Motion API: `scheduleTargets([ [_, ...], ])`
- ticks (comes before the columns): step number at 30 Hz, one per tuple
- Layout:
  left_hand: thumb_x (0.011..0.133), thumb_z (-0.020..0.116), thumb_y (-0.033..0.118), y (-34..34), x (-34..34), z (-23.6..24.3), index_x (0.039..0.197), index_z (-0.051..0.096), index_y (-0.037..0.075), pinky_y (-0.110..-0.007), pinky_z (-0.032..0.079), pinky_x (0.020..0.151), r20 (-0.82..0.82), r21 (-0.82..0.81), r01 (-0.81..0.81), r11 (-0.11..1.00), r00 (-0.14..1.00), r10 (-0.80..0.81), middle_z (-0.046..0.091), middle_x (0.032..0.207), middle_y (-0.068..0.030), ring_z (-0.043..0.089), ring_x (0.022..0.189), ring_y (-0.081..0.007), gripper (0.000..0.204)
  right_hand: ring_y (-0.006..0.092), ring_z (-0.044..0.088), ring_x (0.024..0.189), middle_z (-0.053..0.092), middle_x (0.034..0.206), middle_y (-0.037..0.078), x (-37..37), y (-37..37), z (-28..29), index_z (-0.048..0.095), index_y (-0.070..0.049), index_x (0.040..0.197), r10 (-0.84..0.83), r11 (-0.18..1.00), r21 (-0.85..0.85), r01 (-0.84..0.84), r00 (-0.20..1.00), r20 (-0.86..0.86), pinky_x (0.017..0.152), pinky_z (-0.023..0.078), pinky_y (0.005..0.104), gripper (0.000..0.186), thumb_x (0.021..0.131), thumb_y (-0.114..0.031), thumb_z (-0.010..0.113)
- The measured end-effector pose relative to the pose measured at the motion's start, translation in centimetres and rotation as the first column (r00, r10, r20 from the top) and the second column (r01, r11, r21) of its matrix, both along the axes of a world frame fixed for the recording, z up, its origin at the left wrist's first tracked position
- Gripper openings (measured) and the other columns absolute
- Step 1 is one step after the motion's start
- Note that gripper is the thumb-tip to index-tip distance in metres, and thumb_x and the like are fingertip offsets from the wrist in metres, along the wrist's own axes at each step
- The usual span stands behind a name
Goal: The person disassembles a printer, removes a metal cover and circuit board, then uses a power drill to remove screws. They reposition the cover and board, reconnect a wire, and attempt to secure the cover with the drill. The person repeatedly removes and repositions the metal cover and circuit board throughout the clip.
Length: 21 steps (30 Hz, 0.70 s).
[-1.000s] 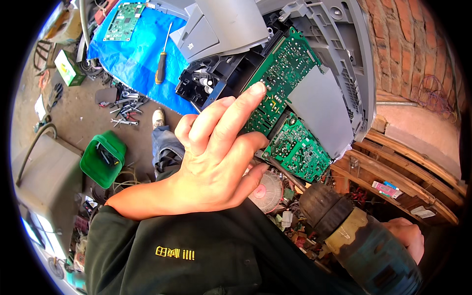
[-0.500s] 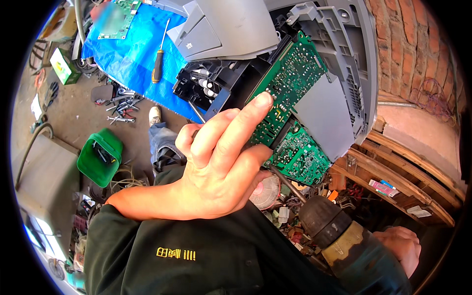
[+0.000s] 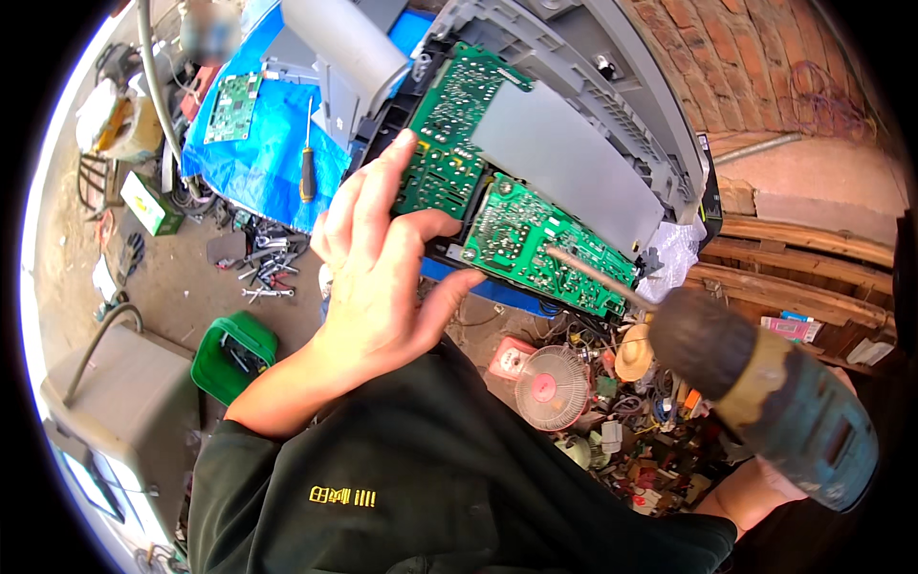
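Since half a second ago, the bit (image 3: 602,275) of the power drill (image 3: 794,397) has moved from near the left thumb to over the middle of the smaller green board (image 3: 535,234); whether its tip touches there, I cannot tell. Right hand (image 3: 773,478), partly hidden behind the drill, is wrapped around its handle. Left hand (image 3: 382,258) has its fingers spread at the left edge of the boards; one fingertip is at the larger green board (image 3: 449,124), and I cannot tell if finger and thumb are pinching the edge. Both boards sit side by side in the opened grey casing (image 3: 650,67), with a flat grey plate (image 3: 564,153) next to them. Farther to the left, a screwdriver (image 3: 307,172) lies on a blue sheet (image 3: 273,158). Below the casing, a round fan grille (image 3: 552,387) is among loose parts.
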<state>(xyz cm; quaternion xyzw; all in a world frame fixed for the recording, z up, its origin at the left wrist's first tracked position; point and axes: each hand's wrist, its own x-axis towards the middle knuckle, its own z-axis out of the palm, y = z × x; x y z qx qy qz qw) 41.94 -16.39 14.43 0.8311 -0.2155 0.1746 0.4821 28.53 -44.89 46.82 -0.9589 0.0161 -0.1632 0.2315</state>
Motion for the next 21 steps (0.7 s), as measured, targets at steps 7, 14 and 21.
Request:
scheduleTargets([
  [7, 0.079, 0.091, 0.03, 1.0, 0.1, 3.8, 0.138, 0.061, 0.007, -0.054, 0.023, 0.124, 0.149, 0.206, -0.07, 0.976, 0.988, 0.039, 0.039, 0.165, -0.027, 0.036, 0.151, -0.0434, 0.07, 0.0238, 0.058, 0.081, 0.061, 0.121, 0.023, -11.8, -11.1, -7.1, 0.053, 0.007, 0.136, -0.331, 0.773, 0.633, 0.045, 0.88, 0.341, 0.072, 0.049, 0.0322, 0.054, 0.089, -0.014, 0.069],
  [14, 0.073, 0.089, 0.042, -4.0, 7.6, 10.9, 0.154, 0.053, 0.008, -0.051, 0.038, 0.123, 0.062, 0.554, 0.366, 0.748, 0.877, -0.476, 0.048, 0.164, -0.0161, 0.045, 0.151, -0.0388, 0.095, 0.0272, 0.066, 0.102, 0.063, 0.132, 0.024, -21.9, -17.3, -23.7, 0.05, 0.006, 0.146, -0.473, 0.564, 0.807, 0.174, 0.869, 0.143, 0.082, 0.057, 0.0362, 0.07, 0.081, -0.008, 0.075],
  [21, 0.065, 0.085, -0.002, -5.1, 9.2, 12.3, 0.155, 0.054, 0.01, -0.05, 0.039, 0.125, -0.151, 0.682, 0.41, 0.605, 0.889, -0.433, 0.049, 0.164, -0.0138, 0.046, 0.151, -0.0356, 0.096, 0.0219, 0.066, 0.123, 0.068, 0.136, 0.013, -21.2, -18.9, -39.1, 0.048, -0.002, 0.157, -0.312, 0.728, 0.619, 0.293, 0.947, -0.081, 0.106, 0.051, 0.0351, 0.081, 0.083, 0.004, 0.08],
])
